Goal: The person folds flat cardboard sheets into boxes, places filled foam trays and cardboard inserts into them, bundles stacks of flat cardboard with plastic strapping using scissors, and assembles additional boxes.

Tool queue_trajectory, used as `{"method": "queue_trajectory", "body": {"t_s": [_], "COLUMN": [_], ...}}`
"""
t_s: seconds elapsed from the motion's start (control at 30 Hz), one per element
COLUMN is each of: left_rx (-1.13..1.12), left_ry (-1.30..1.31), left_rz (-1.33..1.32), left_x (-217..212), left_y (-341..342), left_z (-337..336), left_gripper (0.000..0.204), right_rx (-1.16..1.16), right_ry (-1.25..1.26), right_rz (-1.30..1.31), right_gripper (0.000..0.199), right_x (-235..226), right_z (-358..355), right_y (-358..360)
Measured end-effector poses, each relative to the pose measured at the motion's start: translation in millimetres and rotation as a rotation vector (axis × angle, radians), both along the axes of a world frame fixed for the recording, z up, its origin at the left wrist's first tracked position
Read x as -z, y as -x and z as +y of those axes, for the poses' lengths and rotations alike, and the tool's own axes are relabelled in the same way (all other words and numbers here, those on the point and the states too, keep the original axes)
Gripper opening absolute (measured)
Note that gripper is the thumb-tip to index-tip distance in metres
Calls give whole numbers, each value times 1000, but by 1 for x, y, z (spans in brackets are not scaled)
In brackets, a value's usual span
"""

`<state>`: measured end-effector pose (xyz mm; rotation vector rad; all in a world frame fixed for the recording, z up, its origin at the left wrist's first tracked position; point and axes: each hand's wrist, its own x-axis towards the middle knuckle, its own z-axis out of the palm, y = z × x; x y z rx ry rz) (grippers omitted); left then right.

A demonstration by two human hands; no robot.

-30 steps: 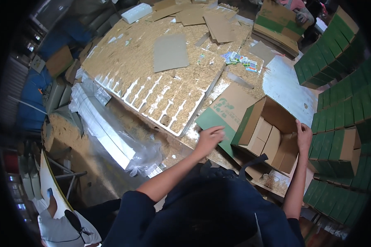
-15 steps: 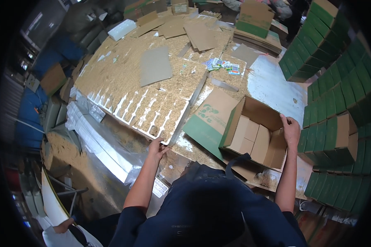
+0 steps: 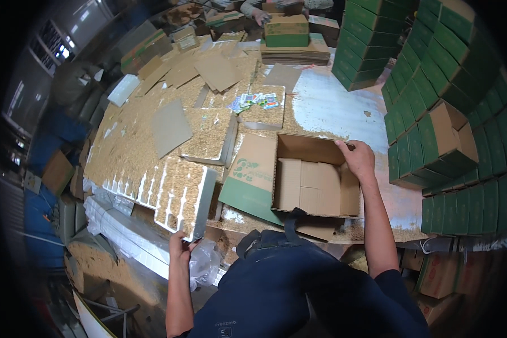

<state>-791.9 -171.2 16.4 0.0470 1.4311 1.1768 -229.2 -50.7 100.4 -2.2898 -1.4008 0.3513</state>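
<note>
My left hand (image 3: 180,247) grips the near end of a white foam tray (image 3: 181,198) filled with tan, grain-like bits. This tray sits apart from its neighbours and slants a little, its thick white side facing right. My right hand (image 3: 357,160) pinches the far right corner of an open cardboard carton (image 3: 315,147), thumb on the rim. Inside the carton only its bare folded bottom shows. Left of the carton, a flattened brown and green carton (image 3: 248,180) lies partly beneath it.
More filled foam trays (image 3: 121,149) cover the table's left, with loose cardboard sheets (image 3: 172,128) and small colourful packets (image 3: 259,101) on them. Stacked green cartons (image 3: 408,160) line the right. Clear plastic-wrapped white trays (image 3: 132,228) lie at the near left. Another person's gloved hand (image 3: 260,17) is at the far side.
My left hand has drawn one foam tray away from the row, toward me. The view has turned right. My right hand stays on the carton's corner.
</note>
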Motion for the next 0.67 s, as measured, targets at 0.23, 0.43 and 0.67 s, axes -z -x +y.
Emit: {"method": "queue_trajectory", "body": {"t_s": [0.23,0.43,0.67], "left_rx": [150,406,1086], "left_ry": [-107,-293,-213], "left_rz": [245,269,479], "left_x": [-90,-161,-183], "left_y": [16,-59,-147], "left_z": [33,93,151], "left_gripper": [25,64,47], "right_rx": [-64,-129,-163], "right_ry": [-19,90,86], "right_rz": [16,52,40], "right_gripper": [66,67,69], "right_x": [-11,-16,-14], "right_z": [2,10,16], "right_y": [7,3,-6]}}
